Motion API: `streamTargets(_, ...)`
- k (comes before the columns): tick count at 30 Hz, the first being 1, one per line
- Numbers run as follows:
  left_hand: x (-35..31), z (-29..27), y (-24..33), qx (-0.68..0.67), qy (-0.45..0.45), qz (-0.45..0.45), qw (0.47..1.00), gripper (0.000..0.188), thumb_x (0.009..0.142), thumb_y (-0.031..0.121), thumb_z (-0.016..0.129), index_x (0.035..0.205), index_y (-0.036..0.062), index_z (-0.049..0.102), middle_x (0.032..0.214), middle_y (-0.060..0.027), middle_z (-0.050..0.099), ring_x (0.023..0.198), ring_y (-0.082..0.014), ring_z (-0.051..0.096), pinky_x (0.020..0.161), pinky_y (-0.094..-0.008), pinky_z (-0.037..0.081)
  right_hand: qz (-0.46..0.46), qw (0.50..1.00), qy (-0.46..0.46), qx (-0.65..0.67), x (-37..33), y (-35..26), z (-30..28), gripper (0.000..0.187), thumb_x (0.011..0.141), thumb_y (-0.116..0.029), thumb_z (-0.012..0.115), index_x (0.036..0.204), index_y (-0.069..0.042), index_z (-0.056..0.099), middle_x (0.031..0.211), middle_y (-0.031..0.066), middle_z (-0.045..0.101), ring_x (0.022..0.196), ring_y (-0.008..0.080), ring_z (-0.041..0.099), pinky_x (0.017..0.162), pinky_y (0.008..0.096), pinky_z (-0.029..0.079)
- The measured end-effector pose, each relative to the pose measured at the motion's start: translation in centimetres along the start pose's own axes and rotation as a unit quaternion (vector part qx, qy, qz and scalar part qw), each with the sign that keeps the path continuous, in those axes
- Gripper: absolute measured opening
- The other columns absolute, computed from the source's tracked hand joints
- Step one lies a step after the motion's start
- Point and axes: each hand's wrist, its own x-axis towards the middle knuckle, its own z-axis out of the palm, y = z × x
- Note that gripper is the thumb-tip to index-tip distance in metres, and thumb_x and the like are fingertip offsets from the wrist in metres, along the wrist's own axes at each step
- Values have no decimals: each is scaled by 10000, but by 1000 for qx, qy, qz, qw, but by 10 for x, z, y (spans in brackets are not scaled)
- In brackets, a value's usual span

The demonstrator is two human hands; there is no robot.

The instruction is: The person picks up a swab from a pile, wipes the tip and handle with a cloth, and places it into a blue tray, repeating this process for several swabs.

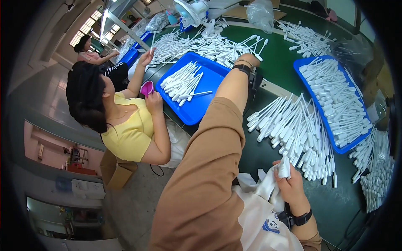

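Observation:
My left hand (248, 61), a band at its wrist, reaches across the bench to the far pile of white sticks (215, 48). Its fingers are curled and partly hidden; several white sticks with thick, rounded ends (260, 47) poke out beyond them, apparently in its grip. Close to my body, my right hand (292, 186) is closed on a bunched white cloth (272, 186). Just beyond it a fanned heap of the same sticks (289, 129) lies on the dark green bench top.
A blue tray (192, 115) with some sticks stands left of my arm; a fuller blue tray (340, 149) is at right. More sticks (374, 167) lie at the far right. A person in yellow (130, 129) holds a magenta cup (147, 88) and a stick. A fan (187, 13) stands behind.

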Motion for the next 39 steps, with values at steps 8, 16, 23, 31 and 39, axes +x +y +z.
streamTargets(8, -105, -32, -12, -532, -120, 22, 838, 149, 757, 167, 576, 810, 34, 535, 686, -115, 593, 459, -107, 498, 429, -223, 416, 0, 999, 33, 18, 0, 4, 6, 187, 802, -118, 528, 957, -14, 533, 710, 12, 529, 653, 73, 464, 600, 219, 391)
streamTargets(16, -253, -10, -24, -682, -222, 130, 685, 114, 804, 110, 547, 881, 45, 492, 736, -118, 598, 485, -108, 531, 439, -219, 449, -15, 998, 56, -8, -3, 7, 7, 178, 810, -123, 519, 956, -22, 534, 717, -7, 515, 657, 70, 451, 606, 216, 385)
streamTargets(23, -306, 12, -38, -724, -270, 112, 625, 115, 802, 81, 534, 900, 44, 488, 762, -125, 597, 474, -115, 528, 433, -208, 447, -19, 995, 93, 32, -3, 12, 7, 161, 828, -119, 492, 947, -19, 534, 763, -25, 496, 702, 60, 423, 634, 205, 353)
streamTargets(31, -329, 22, -37, -735, -266, 60, 621, 69, 811, 64, 505, 876, 49, 490, 735, -130, 590, 478, -118, 518, 410, -210, 412, -119, 972, 129, -156, 1, 13, 2, 201, 817, -135, 503, 984, -24, 529, 764, 71, 548, 706, 113, 501, 661, 254, 408)
streamTargets(39, -333, 22, -36, -736, -244, 54, 629, 48, 817, 67, 499, 861, 50, 491, 726, -140, 590, 481, -116, 518, 411, -211, 403, -54, 983, 119, -126, -4, 5, -1, 210, 796, -178, 533, 952, -38, 547, 769, 136, 586, 674, 264, 577, 613, 304, 444)
